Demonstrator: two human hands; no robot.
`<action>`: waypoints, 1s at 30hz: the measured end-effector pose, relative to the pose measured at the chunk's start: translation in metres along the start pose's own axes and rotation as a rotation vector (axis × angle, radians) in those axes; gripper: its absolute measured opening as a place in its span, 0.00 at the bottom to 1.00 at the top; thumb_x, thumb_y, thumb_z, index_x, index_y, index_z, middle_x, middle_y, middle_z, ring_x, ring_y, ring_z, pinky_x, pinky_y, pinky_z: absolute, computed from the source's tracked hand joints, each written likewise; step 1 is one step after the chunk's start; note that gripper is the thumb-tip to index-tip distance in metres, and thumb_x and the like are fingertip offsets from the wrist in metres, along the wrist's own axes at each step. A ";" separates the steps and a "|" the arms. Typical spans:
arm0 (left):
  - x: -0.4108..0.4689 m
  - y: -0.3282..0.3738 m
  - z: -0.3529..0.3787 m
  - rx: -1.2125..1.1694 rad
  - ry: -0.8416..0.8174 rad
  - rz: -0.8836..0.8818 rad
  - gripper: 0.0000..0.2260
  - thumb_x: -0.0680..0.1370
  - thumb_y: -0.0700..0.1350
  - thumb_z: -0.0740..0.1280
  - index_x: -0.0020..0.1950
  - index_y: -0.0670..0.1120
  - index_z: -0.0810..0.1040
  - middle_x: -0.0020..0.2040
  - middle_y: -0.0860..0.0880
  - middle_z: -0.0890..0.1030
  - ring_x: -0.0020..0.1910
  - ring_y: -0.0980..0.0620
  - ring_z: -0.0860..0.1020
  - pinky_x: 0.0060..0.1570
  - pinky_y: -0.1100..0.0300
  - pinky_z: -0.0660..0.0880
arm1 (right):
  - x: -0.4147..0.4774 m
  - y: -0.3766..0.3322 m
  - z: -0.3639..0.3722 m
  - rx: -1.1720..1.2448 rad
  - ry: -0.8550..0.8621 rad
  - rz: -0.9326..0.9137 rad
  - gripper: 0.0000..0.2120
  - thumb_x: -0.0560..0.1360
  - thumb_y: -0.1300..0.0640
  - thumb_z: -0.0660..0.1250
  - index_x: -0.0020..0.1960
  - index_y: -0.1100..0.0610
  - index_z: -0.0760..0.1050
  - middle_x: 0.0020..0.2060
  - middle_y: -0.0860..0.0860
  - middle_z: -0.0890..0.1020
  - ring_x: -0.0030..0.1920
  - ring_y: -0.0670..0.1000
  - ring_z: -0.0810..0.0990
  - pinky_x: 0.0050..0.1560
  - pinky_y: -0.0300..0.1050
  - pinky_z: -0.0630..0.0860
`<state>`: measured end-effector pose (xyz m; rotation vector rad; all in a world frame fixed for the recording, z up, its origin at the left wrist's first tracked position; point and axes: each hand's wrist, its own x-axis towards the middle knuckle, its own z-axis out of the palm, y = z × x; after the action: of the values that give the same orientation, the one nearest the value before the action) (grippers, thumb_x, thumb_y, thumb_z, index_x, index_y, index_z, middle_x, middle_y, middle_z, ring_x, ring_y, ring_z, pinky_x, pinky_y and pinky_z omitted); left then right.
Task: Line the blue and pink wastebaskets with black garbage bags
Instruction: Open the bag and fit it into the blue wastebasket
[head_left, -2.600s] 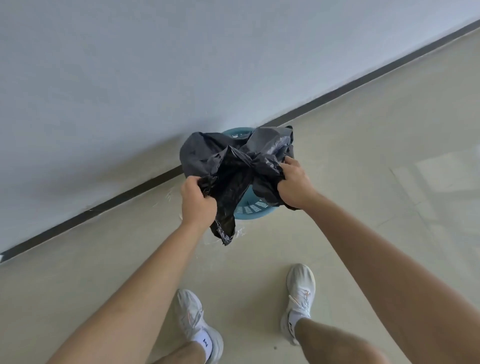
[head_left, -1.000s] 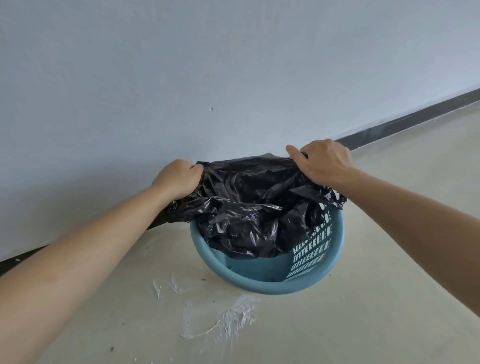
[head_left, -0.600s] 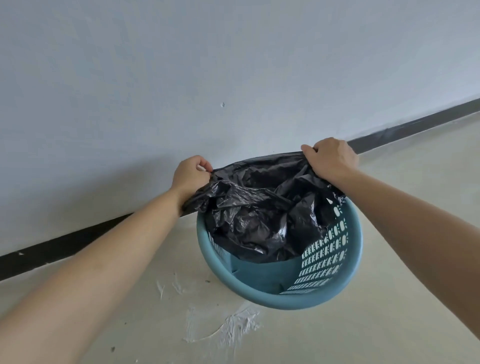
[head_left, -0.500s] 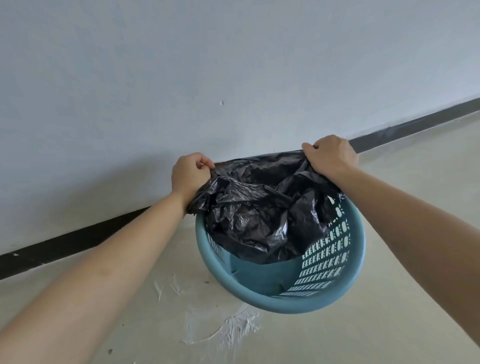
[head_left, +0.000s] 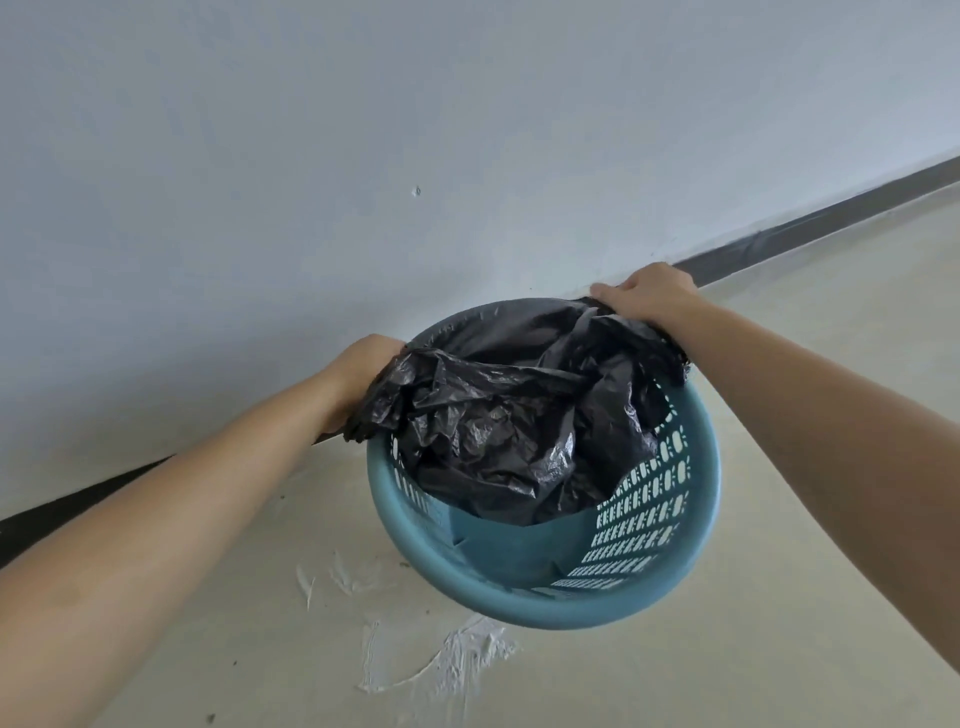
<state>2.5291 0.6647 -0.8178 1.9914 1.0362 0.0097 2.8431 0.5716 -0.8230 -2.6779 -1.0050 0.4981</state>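
A round blue wastebasket (head_left: 540, 605) with slotted walls stands on the floor against the wall. A crumpled black garbage bag (head_left: 498, 415) hangs into it and covers the far half of its opening. My left hand (head_left: 363, 371) grips the bag's edge at the basket's far left rim. My right hand (head_left: 649, 299) grips the bag's edge at the far right rim. The near inner wall and part of the bottom stay bare. No pink wastebasket is in view.
A white wall (head_left: 363, 156) with a dark baseboard (head_left: 810, 223) runs right behind the basket. The pale floor (head_left: 779, 649) carries white smears (head_left: 457, 654) just in front of the basket.
Both hands have lowered the bag's edge onto the basket's far rim and spread it wider. The bag now sits deeper in the basket.
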 end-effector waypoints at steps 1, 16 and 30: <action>0.002 0.001 0.001 0.021 0.082 0.005 0.11 0.76 0.43 0.61 0.35 0.39 0.74 0.36 0.42 0.77 0.39 0.46 0.73 0.40 0.54 0.68 | -0.001 0.005 -0.002 0.016 -0.009 -0.023 0.25 0.72 0.33 0.65 0.46 0.55 0.82 0.45 0.55 0.82 0.50 0.57 0.76 0.47 0.45 0.70; -0.012 0.047 0.004 0.476 0.730 0.296 0.32 0.77 0.69 0.51 0.62 0.44 0.77 0.60 0.43 0.78 0.60 0.41 0.73 0.58 0.45 0.69 | -0.049 0.017 -0.036 0.062 0.657 -0.399 0.22 0.74 0.62 0.61 0.67 0.53 0.70 0.67 0.56 0.69 0.64 0.55 0.70 0.61 0.52 0.70; -0.081 0.058 0.084 0.840 0.583 0.997 0.09 0.81 0.44 0.63 0.46 0.43 0.81 0.36 0.47 0.72 0.35 0.47 0.70 0.34 0.51 0.68 | -0.082 0.060 -0.018 -0.381 0.470 -0.862 0.10 0.71 0.67 0.67 0.48 0.55 0.74 0.38 0.52 0.75 0.40 0.56 0.73 0.33 0.48 0.70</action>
<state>2.5452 0.5368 -0.8014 3.2099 0.2223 0.8515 2.8275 0.4703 -0.8073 -2.1204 -2.0241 -0.5054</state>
